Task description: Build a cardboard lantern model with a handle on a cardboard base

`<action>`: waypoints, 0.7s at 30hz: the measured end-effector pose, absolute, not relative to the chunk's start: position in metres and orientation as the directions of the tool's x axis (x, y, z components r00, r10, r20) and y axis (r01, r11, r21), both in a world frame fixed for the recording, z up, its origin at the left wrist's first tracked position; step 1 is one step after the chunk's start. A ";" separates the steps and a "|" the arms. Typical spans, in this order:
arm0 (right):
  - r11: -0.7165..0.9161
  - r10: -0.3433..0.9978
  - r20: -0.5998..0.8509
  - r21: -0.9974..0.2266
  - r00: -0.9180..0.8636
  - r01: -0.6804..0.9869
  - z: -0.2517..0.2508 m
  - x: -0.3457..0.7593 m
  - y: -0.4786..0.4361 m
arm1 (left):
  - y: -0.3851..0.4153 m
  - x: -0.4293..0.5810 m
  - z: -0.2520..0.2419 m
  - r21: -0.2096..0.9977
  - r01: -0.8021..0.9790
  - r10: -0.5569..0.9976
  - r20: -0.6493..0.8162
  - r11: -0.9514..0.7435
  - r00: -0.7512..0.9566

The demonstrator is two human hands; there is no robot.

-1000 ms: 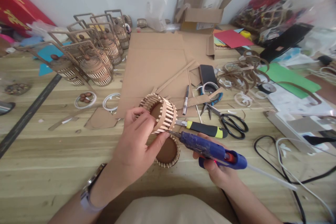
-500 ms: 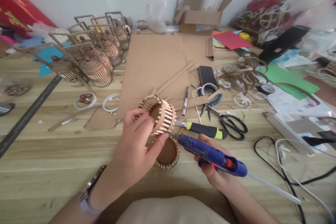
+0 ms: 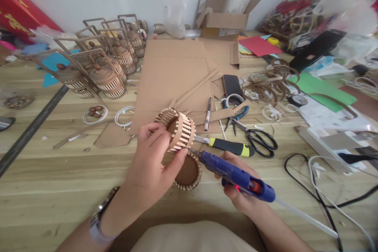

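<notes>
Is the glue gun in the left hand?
No, the right hand holds the glue gun, while the left hand grips the slatted basket.

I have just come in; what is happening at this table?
A person works with both bare hands at a table. The left hand holds a tilted round slatted piece. The right hand holds a blue glue gun, its nozzle at the piece's lower edge; whether they touch is unclear. A second round piece sits on the table, nearer the person, and a utility knife lies beyond.
</notes>
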State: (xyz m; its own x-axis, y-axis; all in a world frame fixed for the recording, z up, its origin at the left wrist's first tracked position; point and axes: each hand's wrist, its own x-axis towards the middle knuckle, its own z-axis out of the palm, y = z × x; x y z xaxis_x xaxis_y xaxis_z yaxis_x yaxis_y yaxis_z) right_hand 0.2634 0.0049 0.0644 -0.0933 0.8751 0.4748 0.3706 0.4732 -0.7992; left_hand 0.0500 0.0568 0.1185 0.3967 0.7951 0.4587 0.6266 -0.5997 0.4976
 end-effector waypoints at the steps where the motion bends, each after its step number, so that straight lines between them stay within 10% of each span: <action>1: 0.474 0.875 0.475 -0.801 -0.094 0.366 0.064 0.264 0.005 | 0.057 0.050 0.119 0.507 0.626 0.801 0.452 -0.593 0.393; 21: 0.427 0.899 0.431 -0.831 -0.071 0.356 0.066 0.265 0.004 | 0.053 0.051 0.121 0.604 0.581 0.837 0.431 -0.546 0.338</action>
State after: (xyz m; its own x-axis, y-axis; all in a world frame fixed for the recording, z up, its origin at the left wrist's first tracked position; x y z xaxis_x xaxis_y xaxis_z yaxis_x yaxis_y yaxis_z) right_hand 0.2652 0.0042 0.0656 -0.0713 0.8994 0.4313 0.3557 0.4269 -0.8314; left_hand 0.0506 0.0535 0.1208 0.3376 0.8368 0.4310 0.5811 -0.5455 0.6040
